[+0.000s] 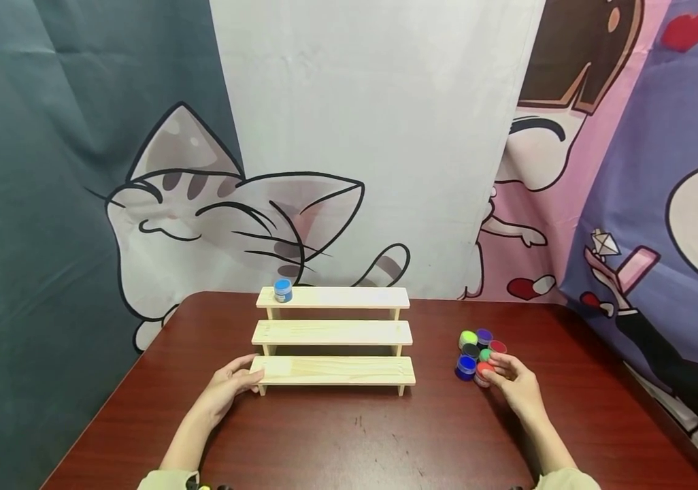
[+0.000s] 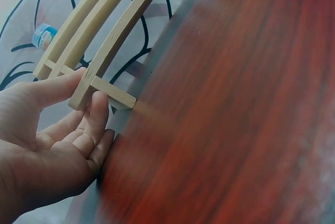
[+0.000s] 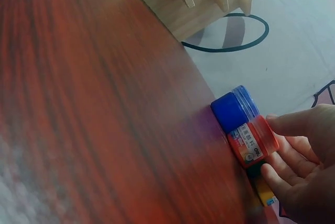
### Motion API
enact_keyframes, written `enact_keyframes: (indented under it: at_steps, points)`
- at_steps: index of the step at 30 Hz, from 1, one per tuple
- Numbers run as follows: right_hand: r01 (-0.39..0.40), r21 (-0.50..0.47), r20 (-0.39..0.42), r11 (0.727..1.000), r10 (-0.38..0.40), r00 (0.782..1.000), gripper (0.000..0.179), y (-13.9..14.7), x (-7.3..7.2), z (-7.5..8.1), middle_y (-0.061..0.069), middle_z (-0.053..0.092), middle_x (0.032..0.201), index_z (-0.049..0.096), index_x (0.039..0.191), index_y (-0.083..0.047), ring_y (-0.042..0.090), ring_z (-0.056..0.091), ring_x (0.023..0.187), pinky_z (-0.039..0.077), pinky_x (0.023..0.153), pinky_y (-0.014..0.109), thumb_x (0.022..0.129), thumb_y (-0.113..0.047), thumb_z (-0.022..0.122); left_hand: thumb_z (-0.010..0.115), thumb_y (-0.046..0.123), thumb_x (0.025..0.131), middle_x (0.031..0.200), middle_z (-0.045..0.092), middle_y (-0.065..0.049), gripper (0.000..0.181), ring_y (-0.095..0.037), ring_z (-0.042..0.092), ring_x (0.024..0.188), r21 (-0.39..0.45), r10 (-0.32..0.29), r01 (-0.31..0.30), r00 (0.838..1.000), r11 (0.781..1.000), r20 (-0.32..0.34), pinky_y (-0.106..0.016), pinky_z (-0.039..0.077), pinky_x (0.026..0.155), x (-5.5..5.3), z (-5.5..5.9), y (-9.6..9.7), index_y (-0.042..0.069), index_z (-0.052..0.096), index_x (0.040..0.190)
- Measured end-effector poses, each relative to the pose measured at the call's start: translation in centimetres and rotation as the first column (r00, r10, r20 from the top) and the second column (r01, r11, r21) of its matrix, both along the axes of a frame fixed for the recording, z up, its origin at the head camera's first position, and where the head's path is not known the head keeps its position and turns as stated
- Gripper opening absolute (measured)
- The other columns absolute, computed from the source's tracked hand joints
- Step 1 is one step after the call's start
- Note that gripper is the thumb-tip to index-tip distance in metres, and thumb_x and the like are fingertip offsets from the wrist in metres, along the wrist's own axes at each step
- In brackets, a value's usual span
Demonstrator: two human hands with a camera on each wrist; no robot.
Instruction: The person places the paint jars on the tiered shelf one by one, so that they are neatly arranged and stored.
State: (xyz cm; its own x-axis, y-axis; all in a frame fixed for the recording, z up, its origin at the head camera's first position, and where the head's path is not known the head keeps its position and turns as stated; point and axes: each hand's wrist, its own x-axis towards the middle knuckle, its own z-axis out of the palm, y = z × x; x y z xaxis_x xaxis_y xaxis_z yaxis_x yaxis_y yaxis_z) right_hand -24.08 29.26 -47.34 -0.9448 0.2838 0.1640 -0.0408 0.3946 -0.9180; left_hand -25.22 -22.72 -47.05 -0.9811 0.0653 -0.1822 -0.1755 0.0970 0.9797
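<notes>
While pinching the red jar [image 3: 248,143] with the right hand [image 1: 517,389], beside the blue jar [image 3: 228,112] on the table [image 1: 349,442], and gripping the rack [image 1: 337,371] with the left hand [image 1: 220,393], expect light, stiff, slick plastic. Squeeze the lid's [image 3: 268,136] sides gently.

A pale wooden three-step rack [image 1: 332,332] stands upright, light-blue jar [image 1: 283,291] on its top step; a lidded red jar [image 3: 251,141] stands well right.

Free way over desk [image 1: 435,429] between wooden stand [image 1: 333,332] and jar cluster [image 1: 470,351]. On top step [image 1: 349,297], light-blue jar [image 1: 283,291] blocks left end, remainder free. Neighbour jars [image 3: 229,112] crowd red jar [image 3: 250,141]; left grip [image 1: 223,389] occupies lowest step's [image 1: 337,369] left end.
</notes>
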Motion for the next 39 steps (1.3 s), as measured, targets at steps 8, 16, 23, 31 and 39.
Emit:
enact_keyframes:
  at_steps: [8, 16, 23, 31, 39]
  points:
    - [-0.007, 0.114, 0.044, 0.994, 0.002, 0.999, 0.044, 0.21, 0.09, -0.01, 0.015, 0.072, 0.105, 0.061, 0.12, 0.005, -0.018, 0.054, 0.078, 0.046, 0.071, 0.004, 0.084, -0.015, 0.076, 0.064, 0.012, 0.091, 0.071, 0.061, 0.01, 0.066, -0.008, 0.059, 0.069, -0.01, 0.006, -0.006, 1.0, 1.0, 0.008, -0.02, 0.048, 0.077, 0.08, -0.02, -0.04, -0.006, 0.033, 0.146]
    - [-0.013, 0.135, 0.133, 0.991, -0.005, 0.991, 0.05, 0.23, 0.09, 0.25, 0.02, 0.07, 0.114, 0.062, 0.122, 0.003, -0.02, 0.054, 0.078, 0.044, 0.072, 0.004, 0.086, -0.027, 0.075, 0.066, 0.013, 0.09, 0.072, 0.062, 0.009, 0.067, -0.009, 0.06, 0.069, -0.009, 0.009, -0.009, 1.0, 1.0, 0.0, -0.02, 0.049, 0.077, -0.01, -0.16, -0.08, -0.006, 0.034, 0.146]
    - [-0.035, 0.069, 0.197, 0.997, 0.021, 0.98, 0.054, 0.28, 0.16, 0.21, -0.001, 0.075, 0.1, 0.059, 0.127, 0.007, -0.017, 0.056, 0.078, 0.043, 0.074, 0.005, 0.088, -0.027, 0.073, 0.066, 0.013, 0.09, 0.071, 0.062, 0.009, 0.067, -0.008, 0.059, 0.068, -0.005, 0.004, -0.004, 1.0, 1.0, -0.006, -0.021, 0.049, 0.077, -0.01, -0.07, -0.07, -0.006, 0.034, 0.146]
    - [-0.109, 0.132, 0.208, 0.985, 0.08, 0.975, 0.055, 0.12, 0.1, 0.15, 0.019, 0.067, 0.121, 0.057, 0.13, 0.004, -0.017, 0.052, 0.085, 0.044, 0.078, 0.009, 0.086, -0.023, 0.075, 0.065, 0.012, 0.09, 0.07, 0.061, 0.01, 0.066, -0.008, 0.06, 0.068, 0.0, 0.003, -0.003, 1.0, 1.0, -0.001, -0.021, 0.049, 0.076, -0.09, -0.12, -0.11, -0.006, 0.034, 0.146]
    - [-0.131, 0.147, 0.229, 0.98, 0.095, 0.969, 0.056, 0.28, -0.07, -0.01, 0.022, 0.063, 0.128, 0.056, 0.131, 0.005, -0.015, 0.053, 0.088, 0.046, 0.077, 0.01, 0.085, -0.023, 0.076, 0.065, 0.012, 0.091, 0.07, 0.061, 0.01, 0.067, -0.008, 0.059, 0.068, -0.002, 0.0, 0.0, 1.0, 1.0, 0.001, -0.02, 0.049, 0.077, -0.09, -0.18, -0.06, -0.006, 0.033, 0.146]
